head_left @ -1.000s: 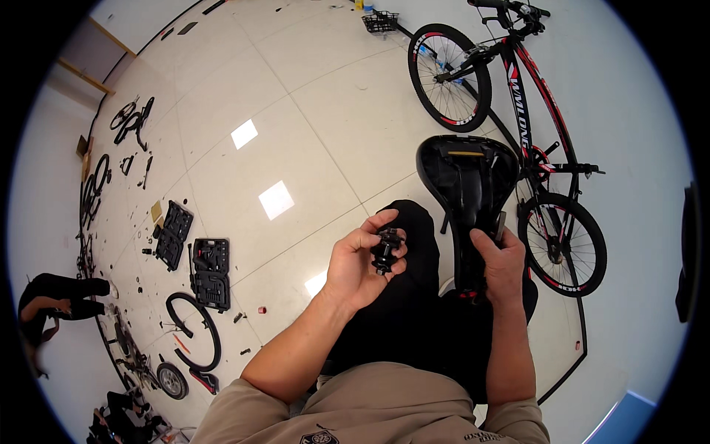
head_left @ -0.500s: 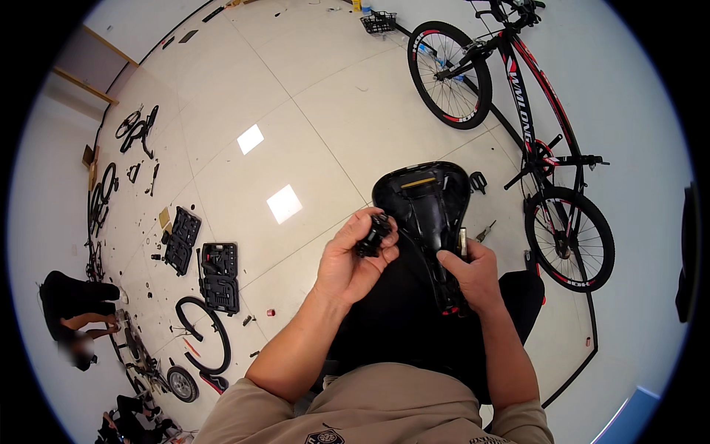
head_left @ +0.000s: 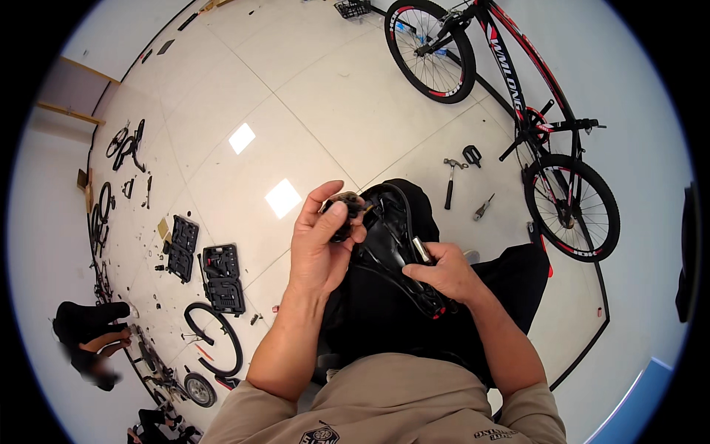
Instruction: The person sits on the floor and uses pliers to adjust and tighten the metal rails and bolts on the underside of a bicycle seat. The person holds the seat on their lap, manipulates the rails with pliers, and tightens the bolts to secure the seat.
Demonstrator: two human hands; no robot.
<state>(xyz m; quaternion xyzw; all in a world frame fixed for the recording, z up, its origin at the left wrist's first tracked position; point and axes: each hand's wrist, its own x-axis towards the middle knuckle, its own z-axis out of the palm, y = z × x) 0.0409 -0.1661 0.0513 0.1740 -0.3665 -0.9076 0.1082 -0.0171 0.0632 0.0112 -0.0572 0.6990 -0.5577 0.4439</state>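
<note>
A black bicycle saddle (head_left: 386,250) lies underside up across my lap, its nose pointing toward me. My right hand (head_left: 450,272) is closed at its nose end, thumb on the underside. A short silver metal piece (head_left: 423,250) sticks out from that hand beside the saddle; its kind is unclear. My left hand (head_left: 319,235) pinches a small black clamp-like part (head_left: 343,214) between thumb and fingers, just left of the saddle's wide end. My fingers hide some of the part.
A hammer (head_left: 450,183), a pedal (head_left: 472,156) and a screwdriver-like tool (head_left: 484,207) lie on the floor ahead right. A black-and-red bicycle (head_left: 510,81) stands by the right wall. Open tool cases (head_left: 222,280) and a tyre (head_left: 235,340) lie left; another person (head_left: 89,325) bends over beyond.
The saddle has come nearer to me and left, uncovering the hammer. My left hand has turned the small black part and raised it slightly. My view has shifted, too.
</note>
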